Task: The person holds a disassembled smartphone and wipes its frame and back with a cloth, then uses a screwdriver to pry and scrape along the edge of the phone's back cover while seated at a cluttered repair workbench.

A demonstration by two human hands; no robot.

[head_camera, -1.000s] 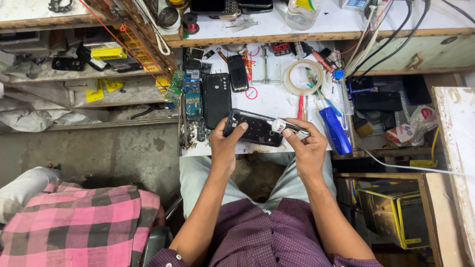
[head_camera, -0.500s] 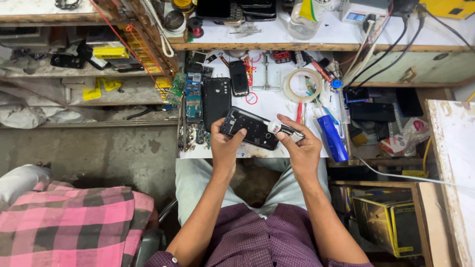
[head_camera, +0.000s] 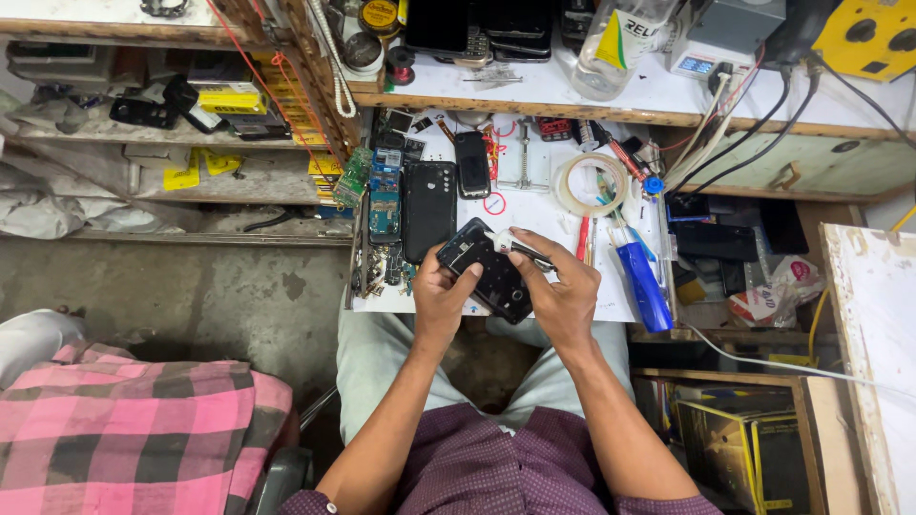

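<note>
My left hand (head_camera: 441,298) grips the black phone (head_camera: 485,270) over the white mat (head_camera: 534,215), tilted so its back faces me. My right hand (head_camera: 561,296) pinches a small white tube (head_camera: 510,242) against it, steadying the tip.

You are in a phone repair workshop: a cluttered bench (head_camera: 572,215) with opened phones (head_camera: 427,208), circuit boards (head_camera: 385,195), a screwdriver (head_camera: 642,281) and tape (head_camera: 592,184).

The white work board (head_camera: 563,215) had only a little bare room; a tape roll (head_camera: 592,184), blue tool (head_camera: 641,277) and black phone (head_camera: 428,208) crowded around it.
</note>
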